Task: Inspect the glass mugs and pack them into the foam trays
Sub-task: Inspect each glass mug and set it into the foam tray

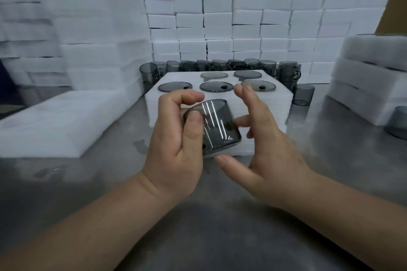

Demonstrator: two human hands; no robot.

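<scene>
Foam tray point(279, 103) lies beyond my hands, five pockets filled. Smoky mug point(217, 126) is tilted before it, gripped by my curled left hand point(176, 152); my right hand point(264, 156) is splayed beside it, holding nothing. I'd rotate it slowly against the light, supporting underneath.

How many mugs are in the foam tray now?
5 mugs: front left, front centre, front right, back centre, back right. More may hide behind left hand and right hand.
</scene>
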